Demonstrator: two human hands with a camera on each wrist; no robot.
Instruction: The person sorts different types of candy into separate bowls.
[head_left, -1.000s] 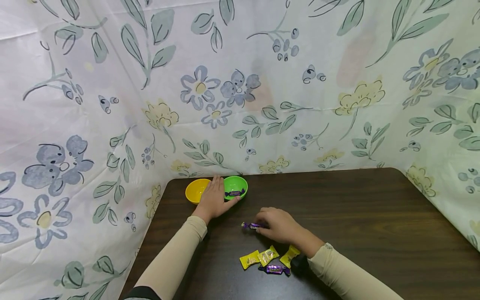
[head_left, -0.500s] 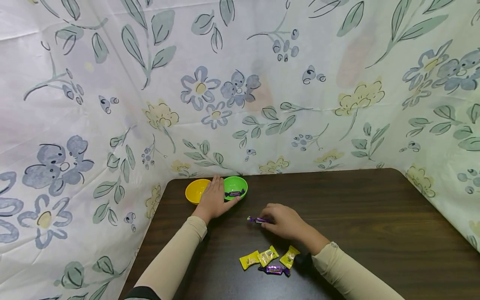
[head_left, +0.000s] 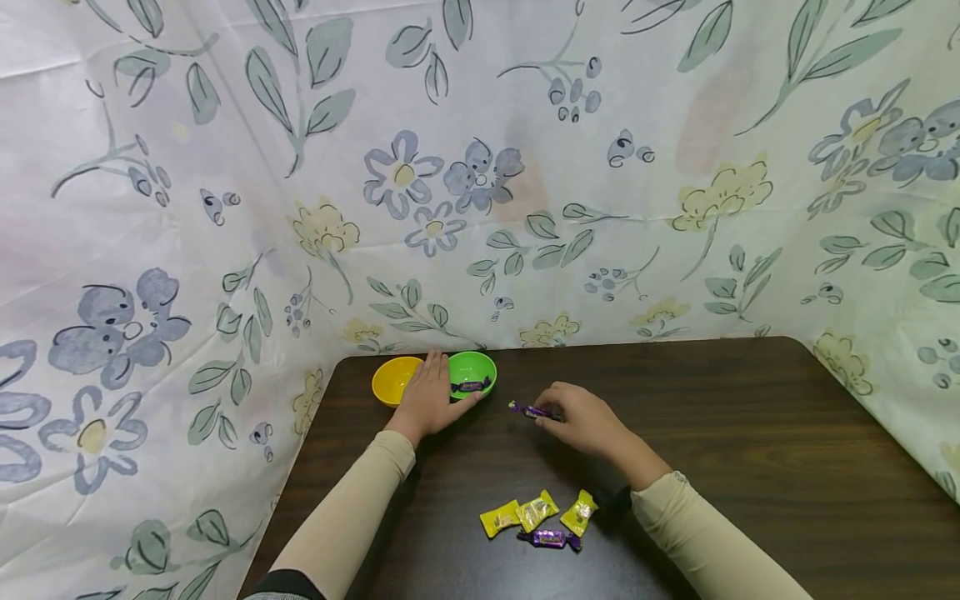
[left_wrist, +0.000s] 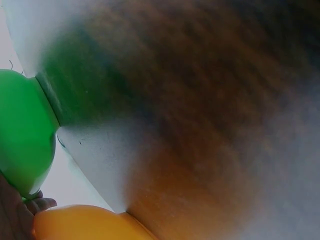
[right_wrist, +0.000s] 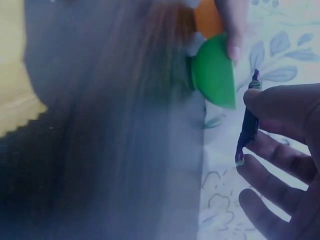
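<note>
Two smooth round bowls sit left of the frame's centre: one yellow bowl (head_left: 390,383), one green bowl (head_left: 467,365). I can see three shiny purple twist-wrapped candies: one (head_left: 471,386) inside the green bowl, one (head_left: 527,410) in the right hand (head_left: 587,422) mid-frame, one (head_left: 549,539) at lower centre. Three yellow pillow-shaped wrapped candies (head_left: 537,511) lie at lower centre too. I count two bare hands and one dark brown wood-grain table (head_left: 750,450).

This is a screened-off table setting, the kind of building unclear: floral cloth (head_left: 570,171) hangs beyond the grip of the right hand (head_left: 588,421) and to both sides, a wood-grained tabletop (head_left: 750,442) beneath it.
</note>
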